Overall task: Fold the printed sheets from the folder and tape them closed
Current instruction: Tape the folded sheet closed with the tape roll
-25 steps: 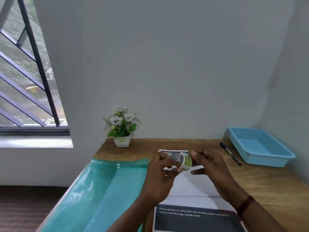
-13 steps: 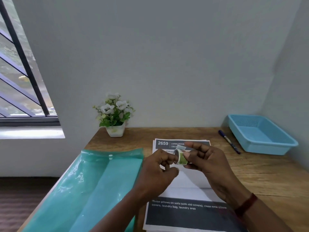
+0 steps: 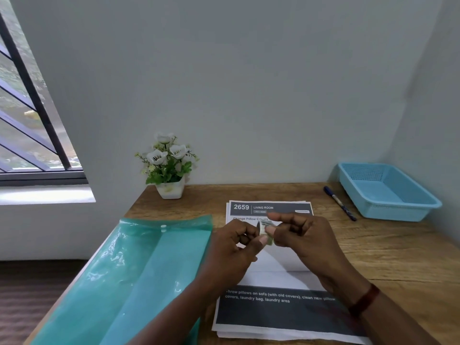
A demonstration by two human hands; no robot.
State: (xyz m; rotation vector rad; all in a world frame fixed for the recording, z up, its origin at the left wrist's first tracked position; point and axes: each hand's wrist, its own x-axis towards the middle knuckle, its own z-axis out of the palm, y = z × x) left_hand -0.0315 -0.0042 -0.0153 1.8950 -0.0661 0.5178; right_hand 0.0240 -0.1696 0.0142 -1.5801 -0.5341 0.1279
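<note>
Pinching small green tape roll [image 3: 265, 232], left hand [image 3: 234, 245], right hand [image 3: 307, 241], over printed sheets [image 3: 273, 278]

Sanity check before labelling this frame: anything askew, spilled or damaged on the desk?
Nothing spilled or damaged. The printed sheets are slightly fanned at the near edge. The folder lies flat beside them, the plant stands upright, the pen lies beside the tray. The left hand and right hand hold the tape roll above the sheets.

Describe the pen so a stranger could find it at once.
Start at the wooden desk, then look to its far right corner, where a light blue tray sits. Just left of the tray lies the pen: slim and dark blue, the only thin stick-like thing on the bare wood.
</note>
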